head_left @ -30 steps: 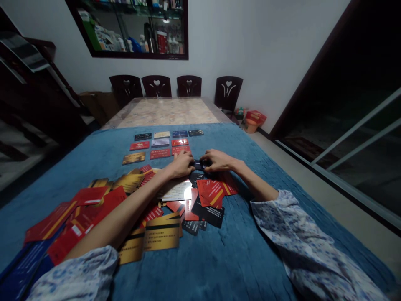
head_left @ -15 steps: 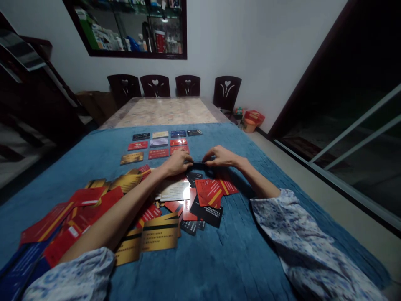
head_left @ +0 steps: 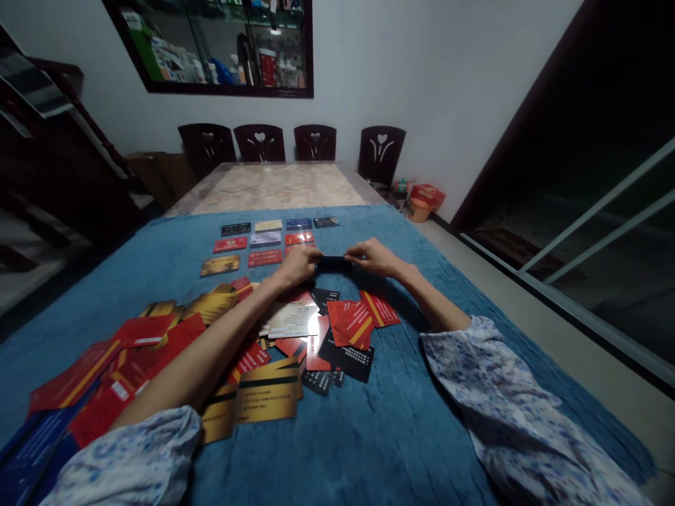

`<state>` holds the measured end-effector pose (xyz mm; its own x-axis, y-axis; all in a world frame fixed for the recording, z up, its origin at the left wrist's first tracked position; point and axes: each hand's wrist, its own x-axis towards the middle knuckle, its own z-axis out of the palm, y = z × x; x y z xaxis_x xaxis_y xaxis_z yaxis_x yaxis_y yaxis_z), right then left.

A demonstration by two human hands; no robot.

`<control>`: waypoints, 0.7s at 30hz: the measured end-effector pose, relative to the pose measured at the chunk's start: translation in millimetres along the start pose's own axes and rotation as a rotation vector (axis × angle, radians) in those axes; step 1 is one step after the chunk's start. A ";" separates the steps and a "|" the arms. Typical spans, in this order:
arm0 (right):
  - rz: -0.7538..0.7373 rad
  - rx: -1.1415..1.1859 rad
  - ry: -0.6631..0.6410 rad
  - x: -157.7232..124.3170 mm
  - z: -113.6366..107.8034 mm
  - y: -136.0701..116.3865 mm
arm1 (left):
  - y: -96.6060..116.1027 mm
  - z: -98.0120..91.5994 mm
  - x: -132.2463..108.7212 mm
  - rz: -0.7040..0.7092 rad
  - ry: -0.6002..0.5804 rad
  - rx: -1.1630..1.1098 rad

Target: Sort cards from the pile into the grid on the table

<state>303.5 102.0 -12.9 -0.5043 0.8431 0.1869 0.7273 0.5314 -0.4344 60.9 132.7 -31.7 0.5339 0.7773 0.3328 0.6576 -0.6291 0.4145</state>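
My left hand (head_left: 296, 265) and my right hand (head_left: 373, 256) both pinch a dark card (head_left: 333, 263), one at each end, holding it just above the blue cloth (head_left: 401, 422). It hovers at the right end of the nearest row of cards laid out in a grid (head_left: 266, 241). Red, gold, blue and dark cards lie face up in that grid, in three rows. A loose heap of red, gold and black cards (head_left: 295, 337) lies under and between my forearms.
More red, gold and blue cards (head_left: 105, 372) spread to the near left. Beyond the cloth the marbled tabletop (head_left: 274, 186) shows, with several dark chairs (head_left: 311, 143) against the wall. A glass sliding door (head_left: 606, 232) stands at the right.
Both hands have lifted the dark card off the heap and carried it away from me, toward the right end of the laid-out rows.
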 end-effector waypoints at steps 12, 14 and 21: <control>0.072 0.020 0.015 -1.0 10.9 10.7 | -0.5 7.9 1.2 -0.066 0.032 -0.076; 0.074 0.016 0.024 -1.1 11.8 11.0 | 0.4 8.8 1.4 -0.075 0.037 -0.085; 0.084 0.005 0.021 -0.9 11.8 10.3 | 2.7 9.7 1.7 -0.089 0.048 -0.070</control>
<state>306.0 105.7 -27.9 -0.4314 0.8864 0.1680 0.7645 0.4581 -0.4535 68.6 132.3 -38.2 0.4480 0.8302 0.3317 0.6614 -0.5574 0.5018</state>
